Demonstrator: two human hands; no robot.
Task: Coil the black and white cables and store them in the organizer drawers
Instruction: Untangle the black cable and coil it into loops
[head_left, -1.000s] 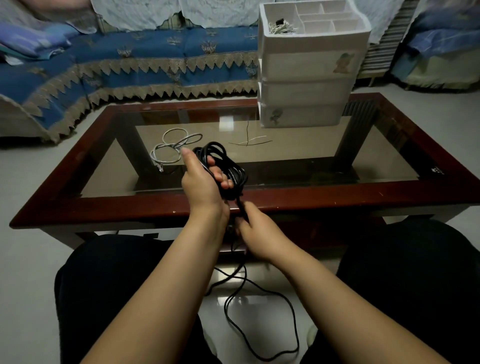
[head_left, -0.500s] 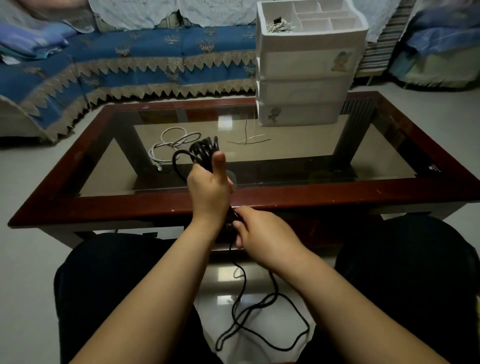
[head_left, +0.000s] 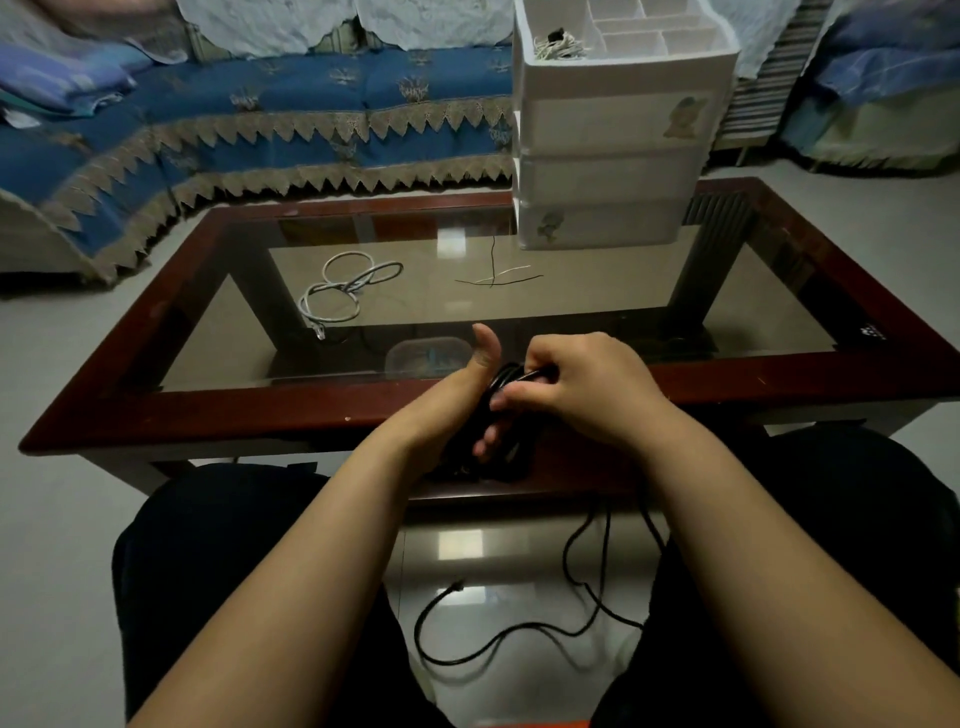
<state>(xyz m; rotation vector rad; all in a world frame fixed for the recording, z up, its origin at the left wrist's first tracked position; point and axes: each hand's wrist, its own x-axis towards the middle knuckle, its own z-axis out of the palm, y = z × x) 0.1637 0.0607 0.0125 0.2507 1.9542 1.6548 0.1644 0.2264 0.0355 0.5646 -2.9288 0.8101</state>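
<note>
The black cable (head_left: 506, 410) is bundled between the two hands just above the near rail of the coffee table (head_left: 260, 410), its loops running up and down so that the coil's long axis stands roughly upright. The left hand (head_left: 457, 400) has the coil in its palm, thumb raised and clear, the fingers curled round the lower strands. The right hand (head_left: 582, 384) is pressed against the coil from the other side, its fingers pinched on a strand at the top of the bundle. The uncoiled tail leaves the bundle at the bottom, drops past the table edge on the right-hand side and lies in slack curves on the floor between the knees, its plug end resting free. That slack lies below and toward the right hand, so the next wrap likely falls to that hand, drawing cable up and over while the left keeps the loops together. The coiling looks well along but not done. Farther out, the white cable (head_left: 343, 291) sits loose and uncoiled on the glass to the left, well apart from both hands, nearer the left one. The white organizer (head_left: 613, 176) stands at the far side of the table, its three drawers closed, so one must be pulled out before the coil goes in.
</note>
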